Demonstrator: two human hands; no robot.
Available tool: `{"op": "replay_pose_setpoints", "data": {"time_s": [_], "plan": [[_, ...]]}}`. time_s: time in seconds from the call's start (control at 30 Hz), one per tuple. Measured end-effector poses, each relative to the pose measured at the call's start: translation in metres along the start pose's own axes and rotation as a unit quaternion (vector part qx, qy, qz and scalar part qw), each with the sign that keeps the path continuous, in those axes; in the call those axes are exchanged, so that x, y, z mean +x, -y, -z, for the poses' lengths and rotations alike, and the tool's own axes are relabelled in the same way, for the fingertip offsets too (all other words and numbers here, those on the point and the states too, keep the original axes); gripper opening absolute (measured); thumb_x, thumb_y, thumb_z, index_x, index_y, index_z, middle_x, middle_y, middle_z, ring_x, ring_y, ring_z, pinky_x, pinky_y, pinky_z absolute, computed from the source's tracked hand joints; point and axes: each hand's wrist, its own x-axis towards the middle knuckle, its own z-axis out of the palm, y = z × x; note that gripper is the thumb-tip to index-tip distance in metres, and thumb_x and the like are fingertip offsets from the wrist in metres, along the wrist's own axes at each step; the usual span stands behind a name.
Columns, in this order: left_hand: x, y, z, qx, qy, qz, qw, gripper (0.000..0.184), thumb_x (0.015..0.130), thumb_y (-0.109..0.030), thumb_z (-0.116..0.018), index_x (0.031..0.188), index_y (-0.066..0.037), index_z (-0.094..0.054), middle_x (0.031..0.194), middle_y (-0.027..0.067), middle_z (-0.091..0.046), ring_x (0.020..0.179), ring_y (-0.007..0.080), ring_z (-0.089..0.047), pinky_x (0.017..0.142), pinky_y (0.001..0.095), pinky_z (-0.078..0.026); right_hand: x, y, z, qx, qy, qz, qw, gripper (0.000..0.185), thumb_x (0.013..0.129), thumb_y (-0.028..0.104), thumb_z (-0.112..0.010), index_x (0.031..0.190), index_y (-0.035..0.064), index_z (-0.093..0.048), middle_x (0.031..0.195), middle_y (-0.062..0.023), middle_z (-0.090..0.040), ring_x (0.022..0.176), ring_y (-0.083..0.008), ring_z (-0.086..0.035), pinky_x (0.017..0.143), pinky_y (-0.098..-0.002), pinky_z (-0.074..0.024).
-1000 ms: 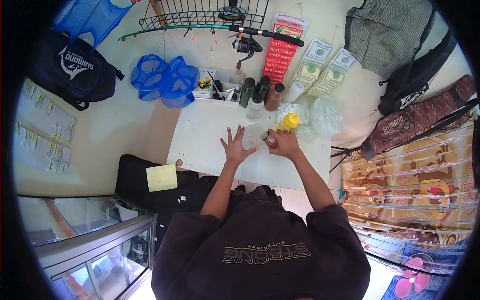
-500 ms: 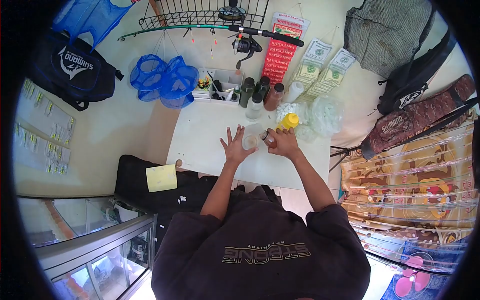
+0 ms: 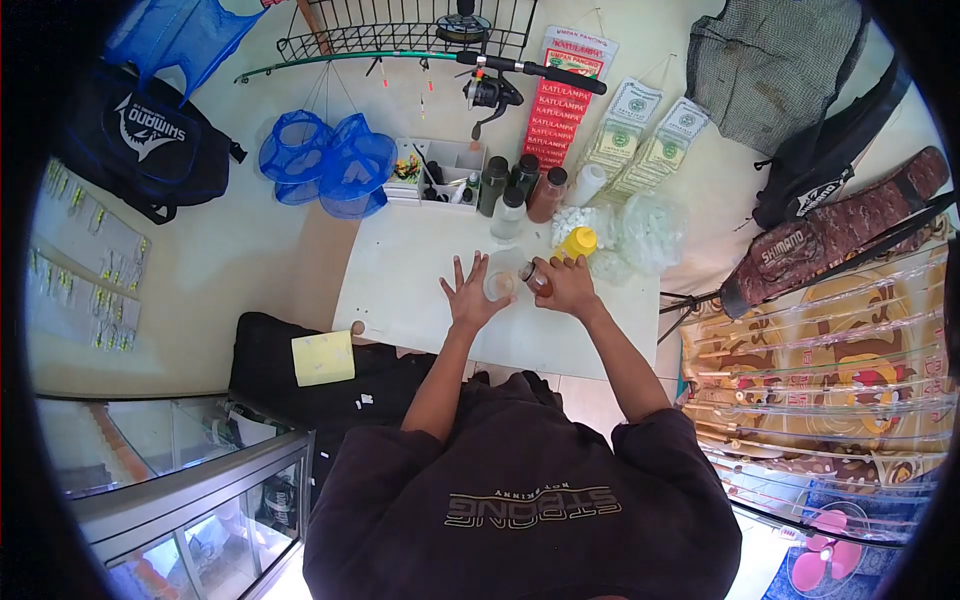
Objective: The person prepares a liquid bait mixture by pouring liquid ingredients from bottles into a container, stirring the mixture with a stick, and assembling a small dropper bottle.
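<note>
My left hand point(image 3: 470, 297) has its fingers spread, with the thumb side against a small clear cup point(image 3: 499, 286) on the white table point(image 3: 420, 300). Something brownish shows in the bottom of the cup. In my right hand point(image 3: 568, 287) is a small brown bottle point(image 3: 536, 277), tilted with its mouth toward the cup. Just beyond that hand a yellow bottle point(image 3: 577, 243) leans beside a plastic bag of white pieces point(image 3: 583, 222).
Several bottles, among them a clear one point(image 3: 508, 215) and a red-brown one point(image 3: 548, 195), line the back of the table by a white organizer box point(image 3: 435, 185). A large clear bag point(image 3: 652, 232) lies at the right. A fishing rod point(image 3: 490, 62) hangs above.
More brownish content shows in the cup than before. Both hands and the tilted bottle hold nearly the same places.
</note>
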Motion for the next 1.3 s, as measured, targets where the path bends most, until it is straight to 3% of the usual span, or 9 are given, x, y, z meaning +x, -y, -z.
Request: {"op": "replay_pose_setpoints", "data": {"time_s": [0.6,0.8,0.97,1.07,1.3], "plan": [[0.001,0.001,-0.001,0.004,0.001,0.000,1.000,0.113,0.064,-0.066,-0.074,0.153,-0.017,-0.025,0.161,-0.0018,-0.020,0.150,0.0334,-0.003,0.110,0.0728,-0.009,-0.001,0.004,0.003,0.013,-0.015,-0.004,1.000,0.077,0.060,0.044,-0.073,0.130,0.0191,-0.053,0.103,-0.0130,-0.064,0.100,-0.0341,-0.062,0.089,-0.0454,-0.0386],[0.001,0.003,-0.003,0.004,-0.001,-0.005,1.000,0.115,0.063,-0.070,-0.072,0.153,-0.016,-0.026,0.161,-0.0008,-0.021,0.149,0.0355,-0.003,0.109,0.0735,-0.008,-0.009,0.005,-0.009,0.077,-0.122,-0.021,0.989,0.076,0.065,0.042,-0.073,0.133,0.0155,-0.052,0.106,-0.0142,-0.063,0.105,-0.0324,-0.060,0.090,-0.0433,-0.0374],[0.000,0.001,0.000,-0.002,-0.007,-0.009,1.000,0.116,0.062,-0.070,-0.072,0.153,-0.015,-0.026,0.161,0.0009,-0.022,0.149,0.0366,-0.004,0.109,0.0735,-0.008,-0.014,0.014,-0.020,0.205,-0.248,-0.105,0.941,0.078,0.066,0.041,-0.075,0.133,0.0088,-0.050,0.104,-0.0129,-0.063,0.101,-0.0288,-0.060,0.084,-0.0395,-0.0367],[-0.002,-0.002,0.003,0.017,0.009,0.004,1.000,0.115,0.064,-0.068,-0.074,0.154,-0.017,-0.024,0.162,0.0000,-0.019,0.149,0.0342,-0.006,0.111,0.0707,-0.011,-0.013,0.018,-0.021,0.158,-0.266,-0.082,0.947,0.078,0.064,0.041,-0.076,0.132,0.0102,-0.051,0.102,-0.0119,-0.063,0.097,-0.0285,-0.061,0.082,-0.0393,-0.0368],[-0.001,0.001,-0.001,0.005,0.001,-0.002,1.000,0.114,0.064,-0.067,-0.074,0.153,-0.016,-0.025,0.161,0.0009,-0.021,0.149,0.0368,-0.007,0.110,0.0720,-0.011,-0.009,0.017,-0.006,0.121,-0.175,-0.041,0.976,0.076,0.064,0.042,-0.075,0.131,0.0130,-0.053,0.102,-0.0095,-0.064,0.096,-0.0285,-0.061,0.083,-0.0394,-0.0373]]}}
